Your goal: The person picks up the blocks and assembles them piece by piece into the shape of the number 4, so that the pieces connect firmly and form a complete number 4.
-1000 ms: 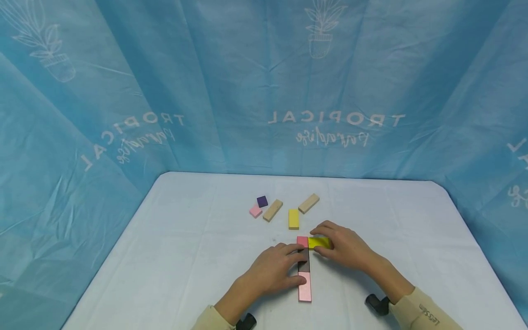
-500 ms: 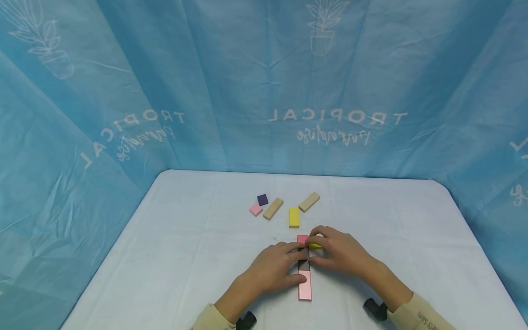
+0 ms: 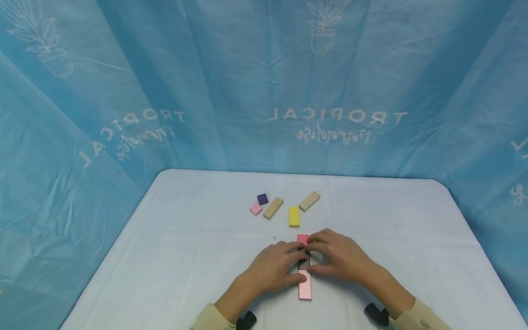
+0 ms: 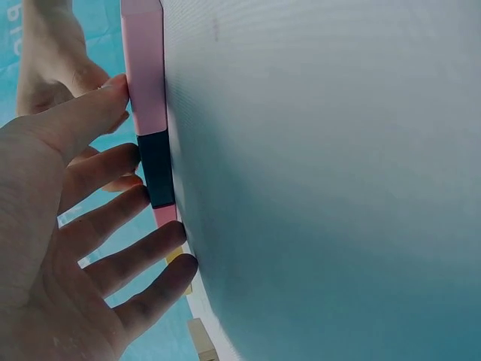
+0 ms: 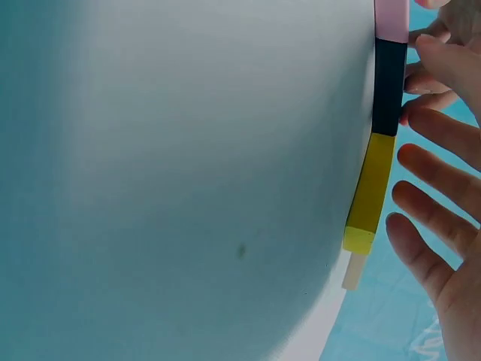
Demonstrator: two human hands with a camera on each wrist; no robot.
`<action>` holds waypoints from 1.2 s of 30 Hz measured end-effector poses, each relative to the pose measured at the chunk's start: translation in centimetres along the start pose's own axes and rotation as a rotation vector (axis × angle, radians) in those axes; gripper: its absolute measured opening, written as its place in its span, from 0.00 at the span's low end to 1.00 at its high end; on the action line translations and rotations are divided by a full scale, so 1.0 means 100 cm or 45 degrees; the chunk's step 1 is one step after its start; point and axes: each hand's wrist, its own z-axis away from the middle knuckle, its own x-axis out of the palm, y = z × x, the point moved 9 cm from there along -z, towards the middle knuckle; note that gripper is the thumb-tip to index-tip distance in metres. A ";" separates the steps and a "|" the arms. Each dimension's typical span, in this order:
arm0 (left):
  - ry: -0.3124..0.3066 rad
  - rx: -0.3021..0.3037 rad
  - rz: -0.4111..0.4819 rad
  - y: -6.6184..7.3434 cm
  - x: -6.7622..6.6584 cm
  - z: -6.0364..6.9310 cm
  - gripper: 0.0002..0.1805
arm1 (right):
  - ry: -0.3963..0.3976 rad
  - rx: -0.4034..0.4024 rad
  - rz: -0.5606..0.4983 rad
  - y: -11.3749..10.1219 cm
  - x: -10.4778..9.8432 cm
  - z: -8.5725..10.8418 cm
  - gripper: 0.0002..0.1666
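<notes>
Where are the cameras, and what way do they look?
Head: on the head, looking forward and down at the table; left hand, right hand and sleeves show.
Left wrist: on that wrist, looking at the long pink block; left hand close, right hand partly behind.
Right wrist: on that wrist, looking at the yellow block; right hand close, left hand partly behind.
Both wrist views share the dark block.

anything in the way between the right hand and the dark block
Nothing visible. In the head view, the right hand reaches the right edge of the dark block. The left hand comes from the opposite side; a yellow block lies farther along, not between.
</notes>
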 end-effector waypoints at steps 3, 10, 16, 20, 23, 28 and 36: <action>-0.003 -0.001 -0.007 0.000 0.000 0.000 0.26 | 0.008 -0.041 -0.006 -0.004 0.001 0.002 0.27; -0.006 0.007 -0.003 0.001 -0.001 0.000 0.26 | 0.000 -0.079 0.018 -0.008 0.002 0.005 0.28; 0.004 0.016 -0.017 0.001 0.000 0.000 0.27 | 0.016 -0.111 0.016 -0.012 0.000 0.006 0.31; 0.009 0.017 -0.026 0.001 0.000 0.001 0.27 | 0.020 -0.125 0.028 -0.015 -0.001 0.004 0.32; 0.017 0.020 -0.030 0.001 -0.001 0.001 0.27 | 0.009 -0.099 0.040 -0.014 0.000 0.003 0.32; 0.030 0.033 -0.029 0.003 -0.003 0.000 0.26 | 0.007 -0.064 0.053 -0.013 0.000 0.002 0.28; -0.012 0.011 -0.031 0.003 0.000 -0.001 0.29 | 0.022 -0.067 0.102 -0.016 0.001 0.002 0.24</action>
